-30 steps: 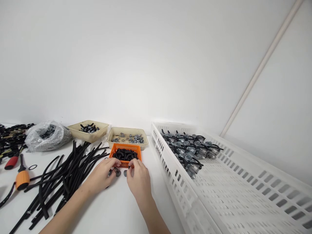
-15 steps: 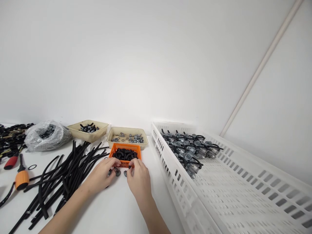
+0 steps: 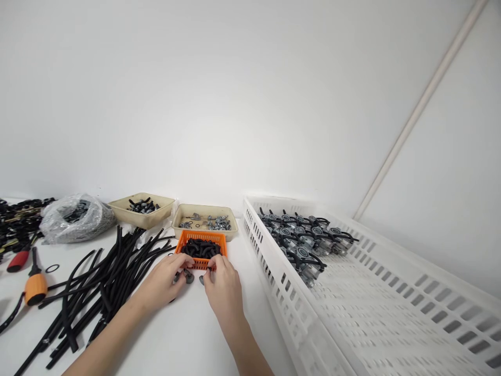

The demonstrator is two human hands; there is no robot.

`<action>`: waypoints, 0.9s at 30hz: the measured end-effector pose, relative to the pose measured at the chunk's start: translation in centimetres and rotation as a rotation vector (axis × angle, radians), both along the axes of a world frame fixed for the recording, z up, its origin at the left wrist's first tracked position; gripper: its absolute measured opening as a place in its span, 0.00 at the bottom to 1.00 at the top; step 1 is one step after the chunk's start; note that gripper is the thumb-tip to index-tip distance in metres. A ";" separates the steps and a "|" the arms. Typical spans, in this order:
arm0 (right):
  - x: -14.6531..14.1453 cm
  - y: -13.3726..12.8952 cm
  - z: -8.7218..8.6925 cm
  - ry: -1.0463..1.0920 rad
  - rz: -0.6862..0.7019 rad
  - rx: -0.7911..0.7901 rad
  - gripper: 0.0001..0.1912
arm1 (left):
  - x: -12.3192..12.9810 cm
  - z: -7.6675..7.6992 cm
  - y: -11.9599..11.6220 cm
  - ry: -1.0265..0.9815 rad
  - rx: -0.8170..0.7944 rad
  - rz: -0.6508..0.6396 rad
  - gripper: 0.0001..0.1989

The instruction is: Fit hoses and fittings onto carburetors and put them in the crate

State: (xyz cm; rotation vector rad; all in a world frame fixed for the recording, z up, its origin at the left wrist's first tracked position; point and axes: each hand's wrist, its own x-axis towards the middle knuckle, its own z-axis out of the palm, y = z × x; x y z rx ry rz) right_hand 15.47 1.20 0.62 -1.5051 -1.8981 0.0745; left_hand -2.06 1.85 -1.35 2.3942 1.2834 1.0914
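Note:
My left hand (image 3: 164,281) is closed, with thumb and fingers pinching a small grey round part (image 3: 189,277); its fingers partly hide the piece. Close beside it, my right hand (image 3: 224,286) is also closed. A dark bit shows between its fingertips, too covered to name. Another grey piece (image 3: 201,280) peeks out at the left of the right thumb. Both hands are just in front of an orange basket (image 3: 224,241), which holds a heap of short curved black rubber pieces (image 3: 201,247).
A white perforated crate (image 3: 274,282) with rows of clear-and-black assemblies (image 3: 301,235) stands right. Behind are two beige trays (image 3: 234,230) of small parts. Leftward lie black tubes (image 3: 111,282), a plastic bag (image 3: 58,224) of parts, an orange-handled tool (image 3: 35,287) and a red handle (image 3: 18,261).

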 end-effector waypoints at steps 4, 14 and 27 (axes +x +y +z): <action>0.1 0.0 -0.1 -0.008 0.011 0.005 0.11 | 0.0 -0.2 0.1 -0.001 -0.001 0.005 0.11; 0.1 0.0 0.1 0.061 0.067 0.022 0.10 | 0.0 0.0 0.0 0.006 0.005 0.002 0.11; -0.1 0.3 -0.3 0.147 0.144 -0.009 0.11 | 0.0 0.0 0.0 0.003 0.006 0.007 0.12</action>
